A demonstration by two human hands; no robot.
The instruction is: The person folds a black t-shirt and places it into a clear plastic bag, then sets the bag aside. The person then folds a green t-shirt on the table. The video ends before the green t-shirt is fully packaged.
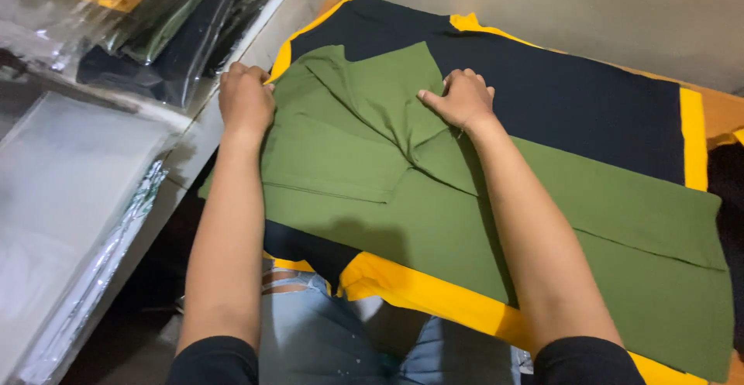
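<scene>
An olive green garment (pixel 434 214) lies spread on a dark navy cloth with yellow borders (pixel 589 98). My left hand (pixel 246 98) is closed on the garment's far left corner, by the yellow edge. My right hand (pixel 463 98) presses fingers-down on a folded sleeve part of the garment near its middle, pinching the fabric. Both forearms reach across the green cloth.
Stacks of folded garments in clear plastic bags (pixel 163 29) lie on a white shelf at the upper left. Flat plastic-wrapped packs (pixel 62 222) sit at the left. A grey wall (pixel 581 5) is behind. My knees in ripped jeans (pixel 325 331) are below the cloth.
</scene>
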